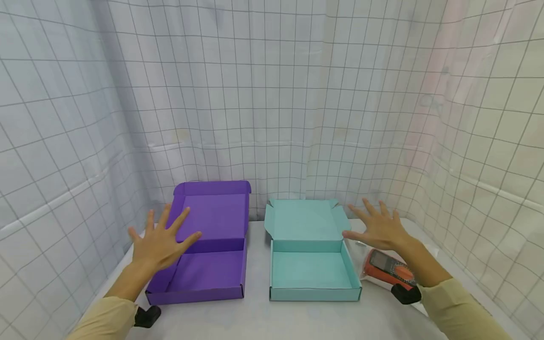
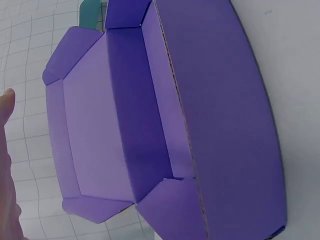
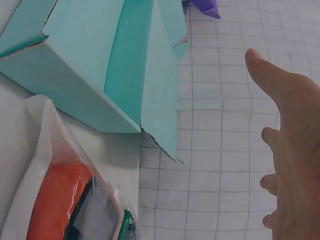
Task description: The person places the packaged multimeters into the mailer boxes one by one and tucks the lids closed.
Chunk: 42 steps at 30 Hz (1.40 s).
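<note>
We're seeing both hands hovering over the white table (image 1: 259,288), fingers spread, nothing gripped. The left hand (image 1: 158,248) is overlapping the left side of the purple box (image 1: 214,267) in the head view; the right hand (image 1: 377,230) is hovering near the right side of the teal box (image 1: 314,269). Both boxes are standing side by side with a gap between, lids folded back. The orange meter (image 1: 382,265) is lying right of the teal box in a clear plastic bag (image 3: 44,132), partly covered by the right arm; we aren't managing to tell whether bag and box are touching.

Step, in our judgement: we're looking at a ready pose, with no pick or lid closing under way. For the next move, we're guessing the right hand is needing to come down and grasp the meter through the plastic, holding the body rather than loose bag. The left is probably only needing to steady a box.
</note>
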Motion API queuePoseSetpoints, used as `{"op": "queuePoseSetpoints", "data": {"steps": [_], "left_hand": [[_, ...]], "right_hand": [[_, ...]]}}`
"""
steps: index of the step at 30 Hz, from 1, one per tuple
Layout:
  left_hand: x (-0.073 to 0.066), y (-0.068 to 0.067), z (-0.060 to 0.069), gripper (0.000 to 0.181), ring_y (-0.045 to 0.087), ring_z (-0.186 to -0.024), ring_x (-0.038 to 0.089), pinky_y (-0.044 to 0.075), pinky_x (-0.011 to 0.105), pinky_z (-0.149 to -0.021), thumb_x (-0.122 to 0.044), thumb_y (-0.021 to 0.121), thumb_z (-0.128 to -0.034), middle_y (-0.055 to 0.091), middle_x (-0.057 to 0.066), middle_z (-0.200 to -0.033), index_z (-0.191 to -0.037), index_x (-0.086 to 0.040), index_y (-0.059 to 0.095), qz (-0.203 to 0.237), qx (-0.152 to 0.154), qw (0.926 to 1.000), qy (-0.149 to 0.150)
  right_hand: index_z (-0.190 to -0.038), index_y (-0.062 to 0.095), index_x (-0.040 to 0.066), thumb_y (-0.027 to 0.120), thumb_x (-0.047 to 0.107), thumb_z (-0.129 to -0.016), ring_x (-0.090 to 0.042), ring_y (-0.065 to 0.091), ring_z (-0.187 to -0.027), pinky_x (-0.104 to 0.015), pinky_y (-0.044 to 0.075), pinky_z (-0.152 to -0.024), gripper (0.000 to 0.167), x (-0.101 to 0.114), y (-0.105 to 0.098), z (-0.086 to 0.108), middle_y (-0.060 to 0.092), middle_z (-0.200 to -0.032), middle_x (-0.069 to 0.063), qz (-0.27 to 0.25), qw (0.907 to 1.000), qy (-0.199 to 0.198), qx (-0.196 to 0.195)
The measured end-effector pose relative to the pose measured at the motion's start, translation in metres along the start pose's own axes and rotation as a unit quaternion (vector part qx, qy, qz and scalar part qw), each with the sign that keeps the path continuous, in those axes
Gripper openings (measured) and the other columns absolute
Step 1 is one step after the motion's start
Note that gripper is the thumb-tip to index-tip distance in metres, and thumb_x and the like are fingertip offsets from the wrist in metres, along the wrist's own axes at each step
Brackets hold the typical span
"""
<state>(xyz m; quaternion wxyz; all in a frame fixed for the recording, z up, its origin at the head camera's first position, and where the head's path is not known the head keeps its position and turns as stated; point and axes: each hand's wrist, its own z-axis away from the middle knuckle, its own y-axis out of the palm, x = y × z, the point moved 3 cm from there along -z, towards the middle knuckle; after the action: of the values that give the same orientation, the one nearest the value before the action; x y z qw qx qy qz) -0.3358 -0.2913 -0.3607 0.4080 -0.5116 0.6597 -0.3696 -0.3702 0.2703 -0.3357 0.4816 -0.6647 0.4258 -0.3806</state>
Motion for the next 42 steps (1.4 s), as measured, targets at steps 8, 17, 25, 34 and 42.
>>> {"op": "queuePoseSetpoints", "data": {"steps": [8,17,25,34,42], "left_hand": [[0.015,0.003,0.011,0.089,-0.002,-0.147,0.061,-0.002,0.093,-0.094,-0.074,0.046,-0.0972,0.005,0.025,-0.169,-0.168,-0.029,0.015,0.024,0.017,0.9996,-0.002],[0.033,0.009,0.031,0.099,0.011,-0.141,0.068,0.016,0.089,-0.096,-0.059,0.059,-0.0984,0.011,0.04,-0.161,-0.167,-0.009,0.009,0.145,0.043,0.9885,-0.005],[0.057,0.019,0.056,0.103,0.005,-0.146,0.062,0.016,0.083,-0.104,-0.047,0.059,-0.1029,-0.001,0.035,-0.165,-0.163,-0.007,-0.014,0.312,0.162,0.9332,-0.076],[0.072,0.03,0.074,0.098,0.003,-0.147,0.059,0.017,0.08,-0.107,-0.03,0.064,-0.1022,-0.001,0.032,-0.167,-0.162,0.003,-0.005,0.382,0.234,0.8914,-0.07],[0.075,0.042,0.079,0.098,0.01,-0.146,0.059,0.028,0.068,-0.111,-0.022,0.069,-0.0982,0.001,0.037,-0.163,-0.16,0.011,0.001,0.428,0.26,0.8643,-0.052]], "right_hand": [[-0.162,0.033,0.012,0.062,0.072,-0.089,-0.068,0.019,-0.14,-0.089,0.022,-0.097,0.098,-0.033,0.001,0.002,0.026,-0.162,-0.031,-0.006,0.9996,-0.005,-0.029],[-0.161,0.029,0.002,0.072,0.056,-0.089,-0.063,0.026,-0.14,-0.083,0.025,-0.102,0.1,-0.08,0.013,0.009,0.028,-0.158,-0.037,-0.108,0.9938,-0.008,-0.025],[-0.163,0.026,0.006,0.075,0.049,-0.091,-0.061,0.028,-0.14,-0.084,0.029,-0.098,0.098,-0.113,0.022,0.021,0.028,-0.161,-0.033,-0.171,0.985,0.018,-0.016],[-0.163,0.021,0.002,0.071,0.046,-0.096,-0.064,0.029,-0.138,-0.082,0.035,-0.094,0.095,-0.143,0.042,0.027,0.029,-0.157,-0.039,-0.241,0.9679,0.063,0.031],[-0.159,0.024,-0.008,0.067,0.044,-0.099,-0.06,0.033,-0.138,-0.075,0.039,-0.099,0.091,-0.17,0.062,0.037,0.033,-0.153,-0.042,-0.282,0.9525,0.097,0.059]]}}
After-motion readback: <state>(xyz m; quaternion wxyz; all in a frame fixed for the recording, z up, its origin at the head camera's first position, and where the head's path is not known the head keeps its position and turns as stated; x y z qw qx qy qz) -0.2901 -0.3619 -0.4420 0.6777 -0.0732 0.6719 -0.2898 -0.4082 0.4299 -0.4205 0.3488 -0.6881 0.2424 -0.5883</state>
